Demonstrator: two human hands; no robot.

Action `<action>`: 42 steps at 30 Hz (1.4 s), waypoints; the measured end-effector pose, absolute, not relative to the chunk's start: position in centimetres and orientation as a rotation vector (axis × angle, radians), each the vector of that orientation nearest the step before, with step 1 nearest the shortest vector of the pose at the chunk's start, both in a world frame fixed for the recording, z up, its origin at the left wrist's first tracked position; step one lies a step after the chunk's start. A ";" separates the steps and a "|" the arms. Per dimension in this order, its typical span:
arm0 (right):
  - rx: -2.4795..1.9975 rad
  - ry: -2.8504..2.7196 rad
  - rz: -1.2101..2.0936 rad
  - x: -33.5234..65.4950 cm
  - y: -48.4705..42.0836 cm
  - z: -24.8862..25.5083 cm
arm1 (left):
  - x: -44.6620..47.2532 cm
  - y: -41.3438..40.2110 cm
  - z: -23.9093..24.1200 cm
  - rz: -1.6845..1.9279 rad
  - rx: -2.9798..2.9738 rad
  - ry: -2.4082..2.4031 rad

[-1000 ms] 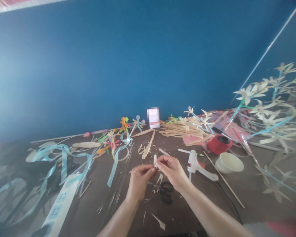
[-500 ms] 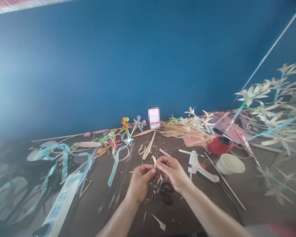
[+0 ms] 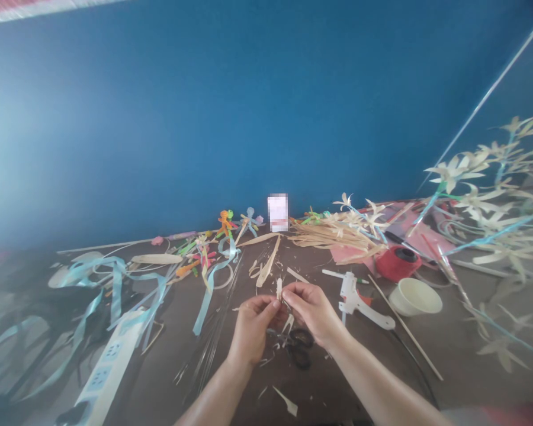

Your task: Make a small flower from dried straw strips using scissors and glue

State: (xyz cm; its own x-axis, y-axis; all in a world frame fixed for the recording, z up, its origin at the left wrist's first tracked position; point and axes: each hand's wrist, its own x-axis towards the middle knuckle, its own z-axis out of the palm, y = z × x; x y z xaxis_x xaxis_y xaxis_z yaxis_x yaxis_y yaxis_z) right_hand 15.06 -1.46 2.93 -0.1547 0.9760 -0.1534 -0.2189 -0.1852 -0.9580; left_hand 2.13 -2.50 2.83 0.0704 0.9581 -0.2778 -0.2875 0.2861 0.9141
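Note:
My left hand and my right hand meet above the brown table, fingers pinched together on a small pale straw piece that sticks up between the fingertips. More thin strands hang below the fingers. Black-handled scissors lie on the table right under my hands, among straw scraps.
A white glue gun lies right of my hands, with a cream bowl and a red spool beyond. Straw flowers on blue stems stand at right. A straw pile, light-blue ribbons and a power strip lie around.
Both hands stay pinched on the straw piece with only small finger shifts; the piece has turned slightly between the fingertips. The view has drifted a little.

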 end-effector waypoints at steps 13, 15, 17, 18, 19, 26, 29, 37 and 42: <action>-1.080 -1.195 1.464 15.4 -1.5 3.6 | 2.0 -2.4 2.4 1.077 0.953 1.154; -1.080 -1.211 1.454 15.4 -1.4 3.4 | 2.0 -2.5 2.4 1.066 0.996 1.169; -1.075 -1.233 1.425 15.4 -1.3 3.1 | 2.0 -2.5 2.5 1.039 1.026 1.171; -1.084 -1.246 1.398 15.4 -1.3 3.1 | 2.0 -2.5 2.6 1.027 1.032 1.167; -1.101 -1.259 1.367 15.5 -1.2 3.0 | 2.0 -2.6 2.6 1.022 1.026 1.162; -1.189 -1.344 1.201 15.5 -1.4 3.0 | 2.3 -2.4 2.4 1.140 0.986 1.130; -1.190 -1.347 1.192 15.5 -1.5 3.0 | 2.4 -2.2 2.1 1.140 1.049 1.167; -1.191 -1.386 1.147 15.6 -1.7 2.7 | 2.3 -1.8 1.7 1.089 1.095 1.219; -1.198 -1.461 1.065 16.2 -1.8 2.6 | 2.0 -1.8 1.5 1.086 1.067 1.220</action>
